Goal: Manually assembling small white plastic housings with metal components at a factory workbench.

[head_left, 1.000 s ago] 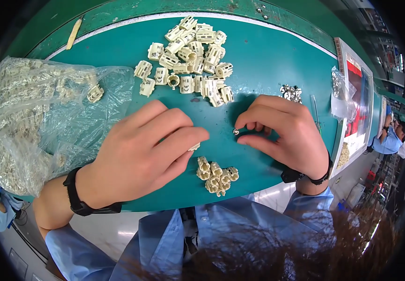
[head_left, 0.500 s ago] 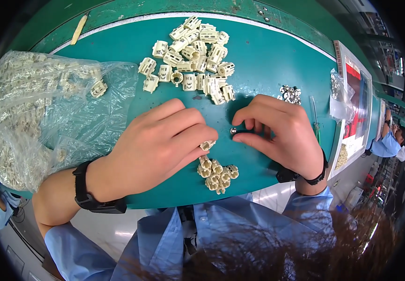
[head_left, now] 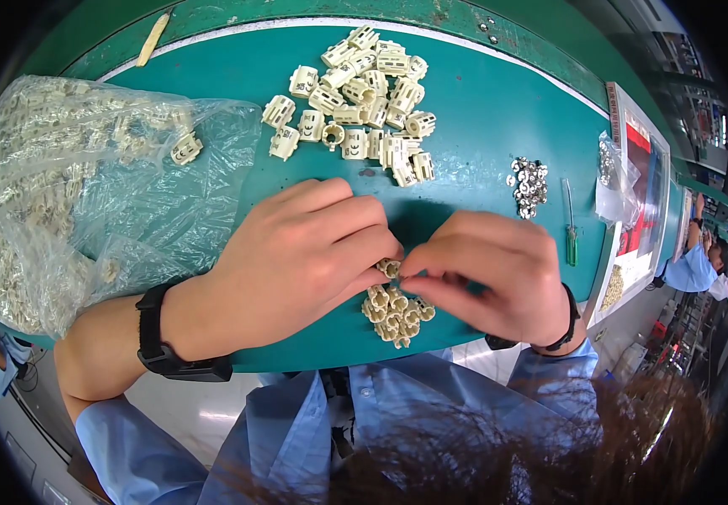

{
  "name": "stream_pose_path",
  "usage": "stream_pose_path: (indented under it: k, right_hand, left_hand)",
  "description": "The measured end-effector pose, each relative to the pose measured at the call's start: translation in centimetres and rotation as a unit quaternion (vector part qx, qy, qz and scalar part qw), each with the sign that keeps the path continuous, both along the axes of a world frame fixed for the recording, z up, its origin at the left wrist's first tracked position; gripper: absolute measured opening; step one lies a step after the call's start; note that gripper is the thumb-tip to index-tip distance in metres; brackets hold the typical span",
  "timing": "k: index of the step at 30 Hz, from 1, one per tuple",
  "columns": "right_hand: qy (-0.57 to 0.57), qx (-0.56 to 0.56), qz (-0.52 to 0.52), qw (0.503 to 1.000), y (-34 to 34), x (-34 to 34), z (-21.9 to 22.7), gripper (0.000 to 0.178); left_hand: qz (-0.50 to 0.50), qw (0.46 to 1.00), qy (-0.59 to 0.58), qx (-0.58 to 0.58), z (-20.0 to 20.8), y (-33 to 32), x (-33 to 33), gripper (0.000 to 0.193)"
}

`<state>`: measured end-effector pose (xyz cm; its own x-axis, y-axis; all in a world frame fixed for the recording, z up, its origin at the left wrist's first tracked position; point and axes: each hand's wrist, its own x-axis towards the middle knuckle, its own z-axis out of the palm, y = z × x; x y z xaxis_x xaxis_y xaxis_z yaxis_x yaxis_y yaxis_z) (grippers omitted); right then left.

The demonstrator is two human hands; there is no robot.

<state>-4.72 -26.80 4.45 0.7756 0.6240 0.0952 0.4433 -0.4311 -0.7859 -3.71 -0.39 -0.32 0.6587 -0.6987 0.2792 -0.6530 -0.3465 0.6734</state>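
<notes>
My left hand (head_left: 309,261) is closed round a cream plastic cylindrical housing (head_left: 390,268), its open end turned toward my right hand. The fingertips of my right hand (head_left: 494,273) are pinched together right at that open end. The small shiny metal part in this pinch is hidden by the fingers now. Just below both hands a cluster of similar cream housings (head_left: 397,318) stands with open ends up. Farther off on the green mat (head_left: 481,109) lies a loose heap of cream housings (head_left: 372,101). Small silvery metal parts (head_left: 529,187) are piled beyond my right hand.
A clear plastic bag (head_left: 170,185) full of housings covers the left side. A green-handled screwdriver (head_left: 571,240) lies at the right, near a small clear bag (head_left: 616,185) and a white-framed board (head_left: 641,210). A wooden stick (head_left: 153,40) rests at the back. Another person (head_left: 690,265) is far right.
My right hand has moved left with the small metal part, up to the housing in my left hand. The left hand still holds that housing. The whole view has shifted slightly.
</notes>
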Motion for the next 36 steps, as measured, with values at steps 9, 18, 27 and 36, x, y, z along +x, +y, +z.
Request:
stream_pose_path:
  k: [9,18,27,36]
  right_hand:
    - [-0.032,-0.013,-0.002,0.999,0.54,-0.17,-0.65,0.024]
    - [-0.05,-0.014,0.002,0.999,0.52,-0.27,-0.94,0.025]
    - [-0.047,-0.011,0.009,0.999,0.5,-0.17,-0.86,0.026]
    - [-0.057,-0.026,0.004,0.998,-0.04,0.08,-0.14,0.024]
  left_hand:
    - [0.003,1.0,0.005,-0.005,-0.23,0.02,-0.07,0.026]
    - [0.002,1.0,0.008,-0.011,-0.28,0.03,-0.09,0.026]
    - [0.003,1.0,0.011,-0.008,-0.19,0.09,-0.08,0.026]
    - [-0.003,1.0,0.014,-0.005,0.13,0.17,0.1,0.027]
